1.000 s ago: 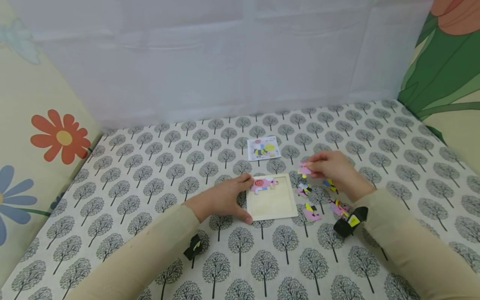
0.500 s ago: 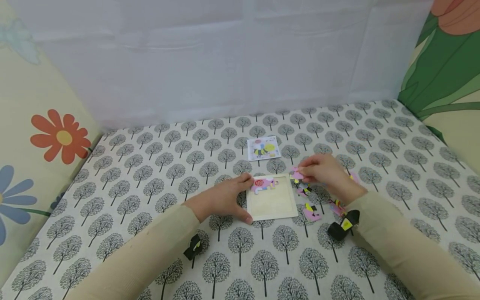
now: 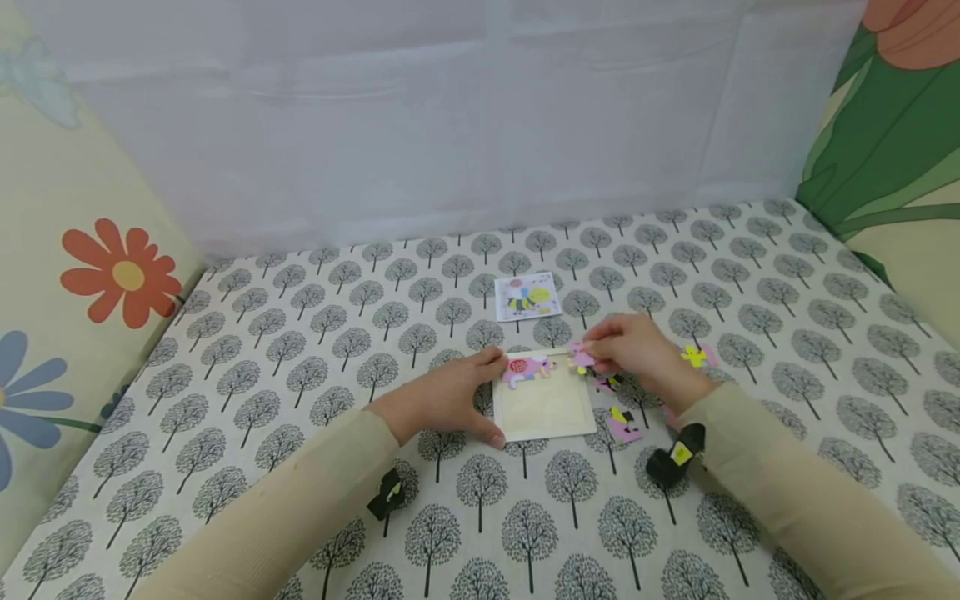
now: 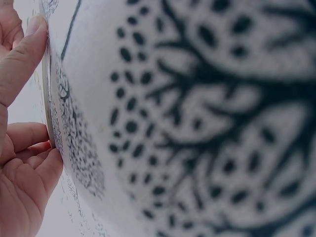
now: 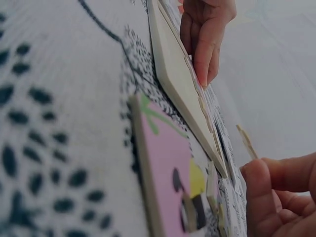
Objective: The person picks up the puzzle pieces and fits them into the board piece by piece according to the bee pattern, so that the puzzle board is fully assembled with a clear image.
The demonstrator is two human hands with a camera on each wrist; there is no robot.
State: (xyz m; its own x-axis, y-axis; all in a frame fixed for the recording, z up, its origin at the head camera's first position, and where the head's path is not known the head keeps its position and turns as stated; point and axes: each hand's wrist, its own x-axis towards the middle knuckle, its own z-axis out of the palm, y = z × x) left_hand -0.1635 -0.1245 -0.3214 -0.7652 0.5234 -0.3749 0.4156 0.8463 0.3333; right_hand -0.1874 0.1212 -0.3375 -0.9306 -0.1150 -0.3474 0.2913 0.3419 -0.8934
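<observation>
My right hand (image 3: 637, 348) pinches a small pink puzzle piece (image 3: 579, 355) between thumb and fingers, over the upper right corner of a square puzzle tray (image 3: 546, 414). In the right wrist view, that held piece (image 5: 246, 141) shows edge-on, raised above the tray's edge. Joined pink pieces (image 3: 529, 368) with a red round shape lie along the tray's upper left. My left hand (image 3: 450, 396) is spread along the tray's left side, thumb at the lower corner and fingers at the upper one. The left wrist view shows the thumb and fingertips (image 4: 53, 155) touching the tray's edge.
Loose puzzle pieces lie right of the tray: a pink one (image 3: 622, 425), a yellow-and-pink one (image 3: 694, 356), and others partly hidden by my right hand. A bee picture card (image 3: 528, 297) lies beyond the tray. A tree-patterned cloth (image 3: 480, 533) covers the table.
My right hand has moved left with the pinched piece, from beyond the tray's right side to over its upper right corner. The yellow-and-pink piece has come into sight. My left hand stays put.
</observation>
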